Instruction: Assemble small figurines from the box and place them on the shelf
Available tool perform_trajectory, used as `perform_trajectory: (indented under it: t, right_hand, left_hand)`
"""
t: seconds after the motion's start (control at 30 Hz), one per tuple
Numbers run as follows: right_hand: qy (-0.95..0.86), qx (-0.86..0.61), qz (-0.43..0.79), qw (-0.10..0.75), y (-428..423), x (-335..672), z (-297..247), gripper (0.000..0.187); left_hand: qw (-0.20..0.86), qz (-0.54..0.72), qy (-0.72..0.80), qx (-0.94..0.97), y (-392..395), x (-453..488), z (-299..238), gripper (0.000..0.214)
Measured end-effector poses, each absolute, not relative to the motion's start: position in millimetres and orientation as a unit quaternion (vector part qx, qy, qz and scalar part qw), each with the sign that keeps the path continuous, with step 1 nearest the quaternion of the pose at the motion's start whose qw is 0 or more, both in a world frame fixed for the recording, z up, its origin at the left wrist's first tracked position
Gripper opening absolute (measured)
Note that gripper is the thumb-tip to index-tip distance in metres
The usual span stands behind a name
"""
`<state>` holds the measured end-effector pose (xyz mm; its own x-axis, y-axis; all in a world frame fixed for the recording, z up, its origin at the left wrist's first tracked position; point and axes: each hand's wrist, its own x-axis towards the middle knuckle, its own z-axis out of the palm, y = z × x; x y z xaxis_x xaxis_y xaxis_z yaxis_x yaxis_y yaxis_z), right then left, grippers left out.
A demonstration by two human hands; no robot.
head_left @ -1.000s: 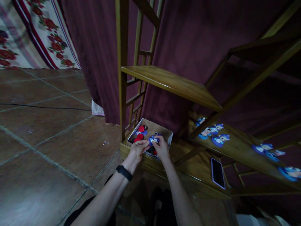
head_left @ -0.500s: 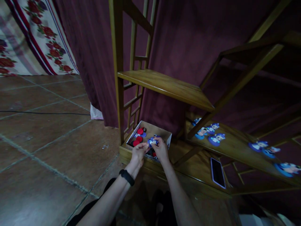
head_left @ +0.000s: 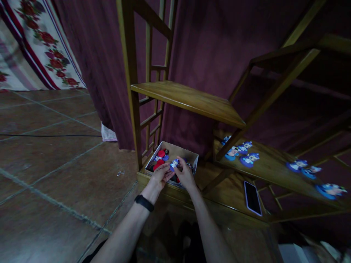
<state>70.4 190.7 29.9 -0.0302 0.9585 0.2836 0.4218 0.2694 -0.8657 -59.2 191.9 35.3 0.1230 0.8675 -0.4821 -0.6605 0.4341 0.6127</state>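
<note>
A small purple-and-white cartoon figurine [head_left: 174, 164] on a round base is held over an open cardboard box [head_left: 184, 149]. My left hand [head_left: 161, 176], with a black band on its wrist, grips the figurine from the left and below. From the right, my right hand [head_left: 185, 174] has thumb and fingers closed around its edge. Inside the box lie red round pieces [head_left: 161, 153] and other small purple and dark items, partly hidden behind my hands.
The box stands on the lowest board of a wooden shelf [head_left: 189, 100]. Several similar figurines [head_left: 249, 159] stand on the board to the right. A phone [head_left: 252, 198] lies below them. A shelf post [head_left: 128, 73] rises left of the box, before a dark curtain [head_left: 203, 54].
The figurine has shifted slightly left and appears more upright, its face now turned more toward me. Both hands still hold it. The whole view has moved a little.
</note>
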Motion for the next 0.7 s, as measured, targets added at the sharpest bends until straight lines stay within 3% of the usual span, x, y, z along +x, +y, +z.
perform_trajectory:
  t: [0.2, 0.37, 0.5, 0.7]
  right_hand:
    - [-0.59, -0.498, 0.368, 0.519, 199.8, 71.5, 15.1, 0.04]
    - [-0.583, -0.498, 0.407, 0.497, 203.3, 69.0, 6.1, 0.027]
    - [-0.552, -0.529, 0.419, 0.49, 205.9, 69.3, 0.4, 0.029]
    - [-0.547, -0.529, 0.433, 0.483, 205.6, 70.8, 0.8, 0.029]
  left_hand:
    - [0.735, 0.526, 0.414, 0.111, 194.5, -63.9, 35.0, 0.021]
    - [0.744, 0.515, 0.41, 0.113, 196.7, -65.7, 33.6, 0.015]
    - [0.738, 0.512, 0.426, 0.109, 196.3, -66.1, 32.6, 0.006]
    - [0.711, 0.544, 0.428, 0.121, 194.0, -65.6, 30.9, 0.012]
